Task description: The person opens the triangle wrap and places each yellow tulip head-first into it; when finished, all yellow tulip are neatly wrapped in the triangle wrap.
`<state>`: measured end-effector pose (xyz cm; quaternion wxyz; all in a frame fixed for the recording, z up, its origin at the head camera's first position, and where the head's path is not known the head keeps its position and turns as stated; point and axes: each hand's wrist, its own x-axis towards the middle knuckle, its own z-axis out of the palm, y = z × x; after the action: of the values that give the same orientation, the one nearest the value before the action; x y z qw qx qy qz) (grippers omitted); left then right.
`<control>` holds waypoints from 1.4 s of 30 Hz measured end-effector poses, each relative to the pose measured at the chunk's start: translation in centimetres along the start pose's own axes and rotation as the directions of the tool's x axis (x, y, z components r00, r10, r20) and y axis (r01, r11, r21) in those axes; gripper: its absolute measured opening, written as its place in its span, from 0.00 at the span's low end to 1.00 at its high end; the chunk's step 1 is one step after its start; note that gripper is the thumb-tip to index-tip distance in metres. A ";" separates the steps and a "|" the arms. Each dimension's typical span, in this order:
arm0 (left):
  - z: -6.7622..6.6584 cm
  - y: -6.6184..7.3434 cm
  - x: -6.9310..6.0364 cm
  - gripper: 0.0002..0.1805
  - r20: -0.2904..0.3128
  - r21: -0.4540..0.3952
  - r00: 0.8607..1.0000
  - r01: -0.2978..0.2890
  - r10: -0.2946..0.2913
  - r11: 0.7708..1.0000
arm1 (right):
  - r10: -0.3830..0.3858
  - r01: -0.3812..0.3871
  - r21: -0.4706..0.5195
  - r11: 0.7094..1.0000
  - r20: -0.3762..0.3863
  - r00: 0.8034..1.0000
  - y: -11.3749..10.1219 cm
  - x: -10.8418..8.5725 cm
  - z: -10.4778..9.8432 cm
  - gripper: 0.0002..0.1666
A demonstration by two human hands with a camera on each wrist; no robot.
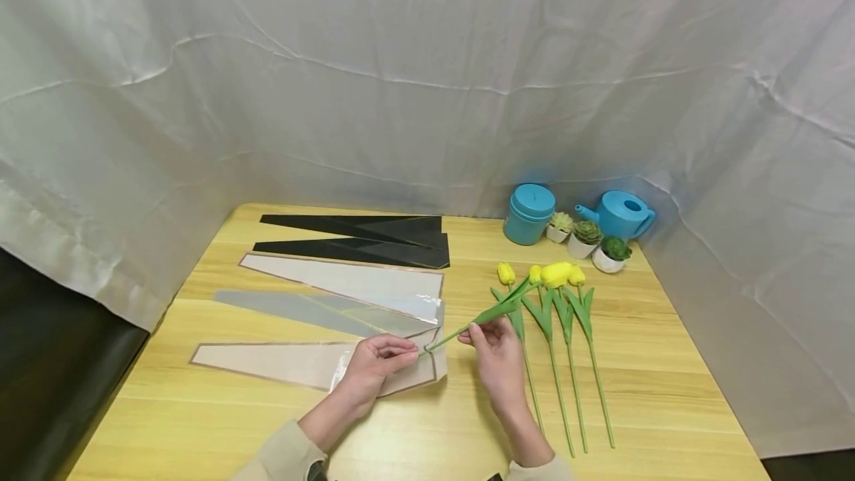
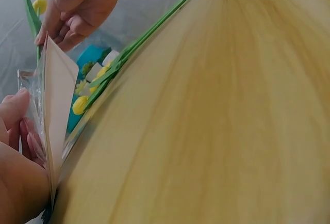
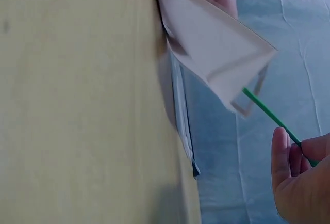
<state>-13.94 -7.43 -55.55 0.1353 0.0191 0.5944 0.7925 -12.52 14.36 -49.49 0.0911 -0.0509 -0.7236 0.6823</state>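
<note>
**Yellow tulip (image 1: 496, 311) was held at the wide end of a pale flower sleeve (image 1: 287, 362)**

From my remote post, I saw the person's right hand (image 1: 501, 362) pinch the green stem (image 1: 447, 338) between thumb and fingers, aslant above the wooden table (image 1: 668, 407). The left hand (image 1: 374, 367) gripped the sleeve near its mouth, thumb closed against the fingers. The stem's lower tip was at that mouth (whether inside, I couldn't tell). Four more yellow tulips (image 1: 546, 321) lay beside the right hand.

The yellow-brown wood-grain table (image 1: 668, 407) bears black tapered sleeves (image 1: 414, 252), a brown-edged white sleeve (image 1: 361, 284), a translucent grey sleeve (image 1: 287, 303), a pale pink sleeve (image 1: 283, 364) raised at one end, four green-stemmed yellow tulips (image 1: 585, 310), a lidded blue canister (image 1: 528, 219), three white-potted succulents (image 1: 587, 234) and a blue watering can (image 1: 620, 218).
</note>
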 end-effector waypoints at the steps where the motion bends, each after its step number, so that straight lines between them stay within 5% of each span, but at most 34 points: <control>1: 0.1 0.0 0.0 0.11 0.001 -0.008 1.000 -0.003 0.003 1.000 | -0.006 0.006 -0.003 1.000 -0.001 1.000 0.1 -0.1 0.1 0.11; 42: 2.6 2.2 0.3 0.16 -0.023 0.006 0.994 -0.107 0.107 0.994 | 0.031 -0.018 -0.218 0.976 0.054 0.998 0.7 -0.7 1.9 0.04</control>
<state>-14.14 -5.50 -52.71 0.0857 0.0420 0.5960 0.7973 -12.21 12.41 -50.34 0.0559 -0.0500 -0.7956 0.6012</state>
